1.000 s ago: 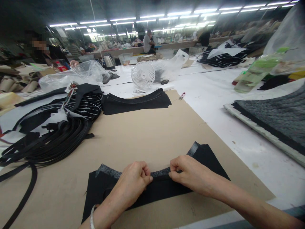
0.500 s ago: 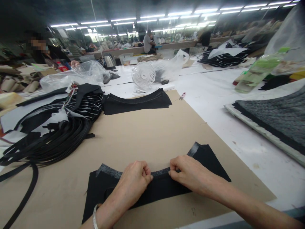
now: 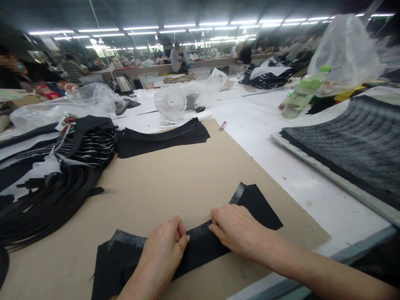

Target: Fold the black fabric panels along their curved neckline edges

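A curved black fabric piece (image 3: 253, 206) with a grey folded upper edge lies on brown paper (image 3: 175, 175) near the table's front edge. My left hand (image 3: 164, 246) is closed, pinching the grey edge left of the middle. Just right of it, my right hand (image 3: 234, 229) is closed too, its fingertips pressing the same edge. A short stretch of the grey edge shows between the two hands. The fabric's lower middle is hidden under my wrists.
A stack of similar black pieces (image 3: 162, 135) lies at the paper's far end, beside striped fabric (image 3: 90, 143) and coiled black strips (image 3: 46, 204). A white fan (image 3: 170, 102), plastic bags (image 3: 78, 102), a green bottle (image 3: 296, 98) and a grey textured slab (image 3: 353, 137) sit around. People work at far tables.
The view has swung to the right, so everything sits further left in frame. Both hands keep their pinch on the grey edge, now slightly closer together.
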`<control>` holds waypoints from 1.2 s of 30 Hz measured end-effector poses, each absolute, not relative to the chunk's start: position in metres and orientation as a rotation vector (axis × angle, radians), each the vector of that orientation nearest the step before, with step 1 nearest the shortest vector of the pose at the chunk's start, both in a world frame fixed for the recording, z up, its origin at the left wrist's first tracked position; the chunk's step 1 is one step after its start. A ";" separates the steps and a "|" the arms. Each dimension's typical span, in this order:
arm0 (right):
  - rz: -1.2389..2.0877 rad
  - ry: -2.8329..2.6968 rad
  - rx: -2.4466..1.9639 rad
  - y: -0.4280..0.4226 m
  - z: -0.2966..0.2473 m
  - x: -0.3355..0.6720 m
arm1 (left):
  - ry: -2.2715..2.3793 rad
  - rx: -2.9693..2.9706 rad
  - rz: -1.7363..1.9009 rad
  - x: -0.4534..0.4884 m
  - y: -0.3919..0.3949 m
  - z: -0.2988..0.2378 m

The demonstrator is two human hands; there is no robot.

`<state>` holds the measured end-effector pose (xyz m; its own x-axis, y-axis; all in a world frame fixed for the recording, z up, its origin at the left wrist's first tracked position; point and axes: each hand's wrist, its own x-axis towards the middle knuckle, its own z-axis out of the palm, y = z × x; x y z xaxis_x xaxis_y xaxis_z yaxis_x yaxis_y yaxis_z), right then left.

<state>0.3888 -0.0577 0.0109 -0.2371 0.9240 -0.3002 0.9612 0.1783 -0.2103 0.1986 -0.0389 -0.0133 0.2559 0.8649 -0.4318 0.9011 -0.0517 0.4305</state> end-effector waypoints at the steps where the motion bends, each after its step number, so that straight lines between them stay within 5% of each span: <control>1: -0.533 2.325 1.875 -0.058 0.012 0.388 | 1.603 1.919 -0.094 0.199 -0.039 -0.013; 11: -0.594 2.307 1.857 -0.054 0.013 0.391 | 1.682 2.262 0.058 0.189 -0.051 -0.015; 14: -0.623 2.303 1.863 -0.054 0.015 0.392 | 1.287 2.739 0.454 0.186 -0.058 -0.032; 18: -0.658 2.293 1.877 -0.055 0.021 0.393 | 0.656 2.975 0.543 0.189 -0.062 -0.058; 36: -0.863 2.262 1.835 -0.033 0.032 0.468 | 0.827 3.342 0.703 0.212 -0.065 -0.081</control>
